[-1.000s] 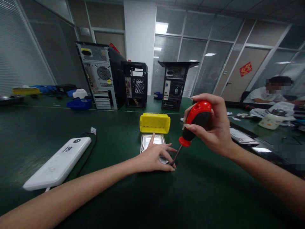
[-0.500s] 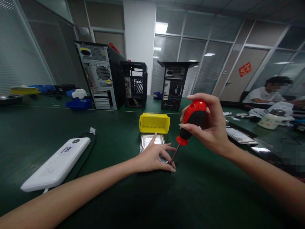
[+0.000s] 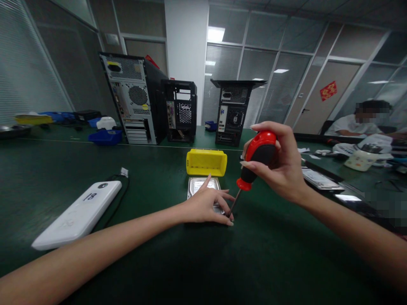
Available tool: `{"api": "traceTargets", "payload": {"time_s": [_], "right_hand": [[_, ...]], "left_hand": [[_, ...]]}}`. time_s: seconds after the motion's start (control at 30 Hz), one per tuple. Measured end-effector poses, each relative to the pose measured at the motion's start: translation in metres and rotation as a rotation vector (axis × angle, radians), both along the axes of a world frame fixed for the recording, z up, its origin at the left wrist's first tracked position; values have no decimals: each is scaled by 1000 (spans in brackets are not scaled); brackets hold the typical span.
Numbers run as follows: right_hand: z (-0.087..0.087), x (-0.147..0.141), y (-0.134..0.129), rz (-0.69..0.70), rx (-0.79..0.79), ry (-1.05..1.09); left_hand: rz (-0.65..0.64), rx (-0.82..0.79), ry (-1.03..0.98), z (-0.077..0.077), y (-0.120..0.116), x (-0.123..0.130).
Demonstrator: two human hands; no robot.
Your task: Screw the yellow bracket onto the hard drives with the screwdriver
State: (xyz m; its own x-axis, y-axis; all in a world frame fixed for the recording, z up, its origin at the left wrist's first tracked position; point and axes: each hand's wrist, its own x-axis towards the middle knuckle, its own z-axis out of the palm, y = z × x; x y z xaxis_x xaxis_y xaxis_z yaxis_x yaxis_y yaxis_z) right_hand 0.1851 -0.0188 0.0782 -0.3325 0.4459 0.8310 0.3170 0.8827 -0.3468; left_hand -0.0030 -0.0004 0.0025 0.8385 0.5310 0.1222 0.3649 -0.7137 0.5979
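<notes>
A silver hard drive [image 3: 194, 185] lies flat on the green table, partly covered by my left hand [image 3: 206, 206]. That hand steadies the drive, its fingers bent over the right edge and the thumb near the front corner. My right hand [image 3: 280, 159] grips a red and black screwdriver [image 3: 259, 153] by its thick handle. The shaft slants down to the drive's front right corner, between my left fingers and thumb. What the tip touches is hidden by the fingers. Just behind the drive stands a yellow plastic bin [image 3: 206, 163].
A white power bank-like device [image 3: 79, 214] marked 18 lies at left with a black cable. Computer cases [image 3: 136, 97] stand at the back, near a blue bin [image 3: 105, 137]. At right are another hard drive [image 3: 321, 178], a cup [image 3: 362, 159] and a seated person [image 3: 349, 123].
Both hands keep nearly the same pose. The screwdriver handle has shifted very slightly, and the whole view has moved a little.
</notes>
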Motion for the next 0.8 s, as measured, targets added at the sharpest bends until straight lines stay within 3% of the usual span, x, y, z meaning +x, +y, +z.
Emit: {"api": "traceTargets", "payload": {"time_s": [0.23,0.6,0.8], "right_hand": [[2,2,0,0,12,-2],[-1,4,2,-41,75,16],[0,3,0,-6,23,13]], "left_hand": [[-11,52,14,8,-2,1],[-56,76,-6,8,-1,-2],[-31,62,-8,6,0,-2]]}}
